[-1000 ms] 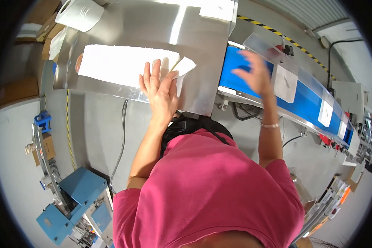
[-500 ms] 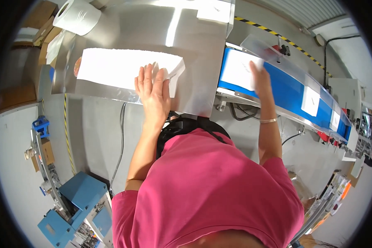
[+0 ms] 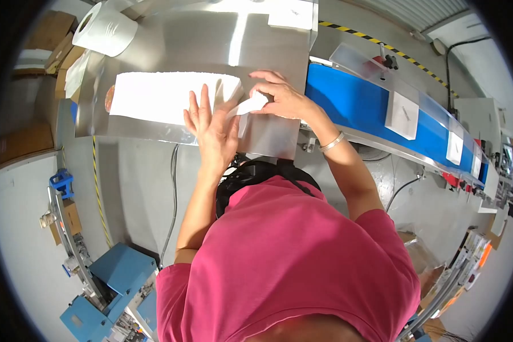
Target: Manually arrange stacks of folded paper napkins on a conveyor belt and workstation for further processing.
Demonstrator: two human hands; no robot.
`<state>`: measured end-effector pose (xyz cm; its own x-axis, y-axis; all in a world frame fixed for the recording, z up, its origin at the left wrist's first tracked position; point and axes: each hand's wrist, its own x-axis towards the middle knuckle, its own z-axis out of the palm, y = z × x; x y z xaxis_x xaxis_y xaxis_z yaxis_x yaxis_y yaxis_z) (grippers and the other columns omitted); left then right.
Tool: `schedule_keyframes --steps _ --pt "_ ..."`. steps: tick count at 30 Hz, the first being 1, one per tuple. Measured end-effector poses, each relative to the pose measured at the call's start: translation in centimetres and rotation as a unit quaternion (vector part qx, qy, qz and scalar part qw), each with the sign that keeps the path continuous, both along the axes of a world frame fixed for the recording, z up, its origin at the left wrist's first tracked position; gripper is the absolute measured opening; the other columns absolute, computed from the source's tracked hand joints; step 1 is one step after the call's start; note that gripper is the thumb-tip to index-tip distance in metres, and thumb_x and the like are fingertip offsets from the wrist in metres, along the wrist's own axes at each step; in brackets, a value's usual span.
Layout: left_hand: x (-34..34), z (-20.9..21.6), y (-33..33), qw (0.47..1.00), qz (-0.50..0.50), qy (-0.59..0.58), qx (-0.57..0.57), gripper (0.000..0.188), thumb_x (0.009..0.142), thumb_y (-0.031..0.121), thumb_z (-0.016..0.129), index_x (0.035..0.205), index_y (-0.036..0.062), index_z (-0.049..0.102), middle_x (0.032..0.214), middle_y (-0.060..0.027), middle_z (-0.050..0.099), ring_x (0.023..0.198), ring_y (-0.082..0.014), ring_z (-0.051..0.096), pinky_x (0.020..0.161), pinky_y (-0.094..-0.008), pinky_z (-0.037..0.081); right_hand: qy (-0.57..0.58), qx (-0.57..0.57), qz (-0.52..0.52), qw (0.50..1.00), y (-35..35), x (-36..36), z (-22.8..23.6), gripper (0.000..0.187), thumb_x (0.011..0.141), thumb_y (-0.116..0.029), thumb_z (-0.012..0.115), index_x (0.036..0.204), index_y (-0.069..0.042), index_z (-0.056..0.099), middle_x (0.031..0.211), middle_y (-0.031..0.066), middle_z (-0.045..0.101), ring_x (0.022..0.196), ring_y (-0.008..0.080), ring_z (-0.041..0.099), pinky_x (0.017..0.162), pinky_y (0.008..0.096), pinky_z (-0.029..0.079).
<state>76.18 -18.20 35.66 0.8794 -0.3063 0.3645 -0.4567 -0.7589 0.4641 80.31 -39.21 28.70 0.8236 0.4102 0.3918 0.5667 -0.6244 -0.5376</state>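
Observation:
A long row of thin white sheets or packets (image 3: 151, 96), packed side by side, lies on the steel table (image 3: 176, 48) in front of me. My left hand (image 3: 214, 134) rests across its right part with the fingers spread. At the row's right end, my right hand (image 3: 288, 102) curls its fingers and thumb around a white folded sheet (image 3: 251, 105) that leans out from the row. Whether it is paper or cloth, I cannot tell. My left thumb lies close to the lower end of that sheet.
Right of the table runs a blue conveyor belt (image 3: 345, 91) with a clear guard; several white packets lie on it, the nearest one (image 3: 403, 115) partly under the guard. A large white roll (image 3: 104, 31) stands at the far left, and a white stack (image 3: 290, 14) at the table's far right.
My right hand has left the belt and come back to the row's right end, taking hold of a folded sheet. The packets on the belt have moved away to the right.

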Motion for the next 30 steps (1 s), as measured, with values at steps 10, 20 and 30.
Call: schedule_keyframes --steps 10,20,30 --pt "0.2 -1.9 1.7 0.997 0.057 -0.056 0.022 0.033 0.084 0.006 0.063 0.117 0.0052 0.06 0.138 -0.0186 0.042 0.133 -0.0382 0.032 0.109 -0.0517 0.023 0.331 0.224 -0.515 0.758 -12.5 -6.5 0.0 0.06 0.083 -0.05 0.062 0.108 0.005 0.06 0.097 0.0168 0.065 0.087 0.0201 0.061 0.079 0.0324 0.046" --pt "0.1 -1.5 1.7 0.999 0.042 -0.029 -0.008 0.023 0.078 0.0 0.062 0.098 0.0101 0.067 0.141 -0.0145 0.04 0.137 -0.038 0.023 0.11 -0.0558 0.01 0.25 0.128 -0.108 0.954 -2.6 -2.7 3.3 0.061 0.074 -0.025 0.077 0.128 -0.011 0.05 0.129 0.0105 0.051 0.118 0.0259 0.049 0.097 0.0382 0.043" --pt "1.3 -1.6 3.5 0.997 0.061 -0.03 0.032 0.04 0.084 0.011 0.063 0.122 0.0042 0.056 0.14 -0.02 0.039 0.134 -0.0379 0.03 0.109 -0.0534 0.017 0.394 0.346 -0.197 0.828 -2.7 -2.5 -0.8 0.038 0.091 -0.021 0.063 0.117 0.003 0.052 0.105 0.0051 0.061 0.091 0.013 0.056 0.085 0.0251 0.045"
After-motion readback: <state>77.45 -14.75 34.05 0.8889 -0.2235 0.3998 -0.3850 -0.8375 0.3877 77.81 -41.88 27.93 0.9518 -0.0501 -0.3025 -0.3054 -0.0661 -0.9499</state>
